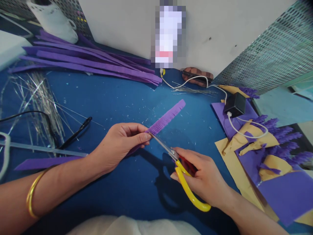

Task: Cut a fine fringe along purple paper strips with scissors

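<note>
My left hand (pixel 128 138) pinches a purple crepe paper strip (pixel 168 116) between thumb and fingers. The strip's free end points up and to the right, and its lower edge is cut into a fine fringe. In my right hand (pixel 201 173) is a pair of scissors (pixel 189 192) with yellow handles. Their blades reach up and left to the strip's lower edge, right beside my left thumb, and look nearly closed. More of the strip shows below my left fingers, partly hidden by the hand.
Long purple paper strips (pixel 97 60) lie at the back left, before a white boot-shaped pot (pixel 53 21). Thin wires (pixel 44 101) and a black glasses arm (pixel 77 132) lie left. A charger (pixel 235 104) with white cable and wrapped purple flowers (pixel 276 166) sit right.
</note>
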`<state>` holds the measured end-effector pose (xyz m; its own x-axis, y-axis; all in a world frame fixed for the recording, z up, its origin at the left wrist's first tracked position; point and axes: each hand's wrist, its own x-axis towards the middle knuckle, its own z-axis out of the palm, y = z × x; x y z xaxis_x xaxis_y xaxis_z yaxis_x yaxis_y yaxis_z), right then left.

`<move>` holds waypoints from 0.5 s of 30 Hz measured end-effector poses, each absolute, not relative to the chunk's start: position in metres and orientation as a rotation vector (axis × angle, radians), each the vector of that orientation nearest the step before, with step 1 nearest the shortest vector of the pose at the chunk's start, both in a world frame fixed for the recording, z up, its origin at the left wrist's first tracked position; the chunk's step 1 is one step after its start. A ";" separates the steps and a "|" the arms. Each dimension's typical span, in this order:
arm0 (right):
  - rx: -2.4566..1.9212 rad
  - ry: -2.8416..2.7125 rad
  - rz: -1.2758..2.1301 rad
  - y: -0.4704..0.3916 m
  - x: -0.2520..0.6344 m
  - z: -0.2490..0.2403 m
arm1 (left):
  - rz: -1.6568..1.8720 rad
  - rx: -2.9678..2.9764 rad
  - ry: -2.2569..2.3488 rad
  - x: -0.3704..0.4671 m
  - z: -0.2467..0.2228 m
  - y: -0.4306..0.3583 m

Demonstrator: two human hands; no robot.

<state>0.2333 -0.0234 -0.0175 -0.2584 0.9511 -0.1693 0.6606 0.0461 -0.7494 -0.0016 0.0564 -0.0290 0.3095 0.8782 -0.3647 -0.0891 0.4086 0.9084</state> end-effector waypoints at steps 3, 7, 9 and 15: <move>-1.604 -1.976 1.043 -0.024 0.234 -0.018 | 0.774 0.924 1.055 -0.001 -0.029 0.057; -1.585 -1.994 1.022 -0.023 0.235 -0.019 | 0.780 0.913 1.057 -0.001 -0.030 0.057; -1.574 -1.993 1.016 -0.023 0.234 -0.020 | 0.780 0.914 1.055 -0.002 -0.030 0.057; -1.580 -1.979 1.021 -0.025 0.234 -0.024 | 0.746 0.938 1.041 -0.002 -0.029 0.058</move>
<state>0.2338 -0.0248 -0.0242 -0.2747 0.9534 -0.1249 0.6543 0.0901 -0.7508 -0.0018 0.0577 -0.0293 0.3379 0.8638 -0.3737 -0.0759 0.4208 0.9040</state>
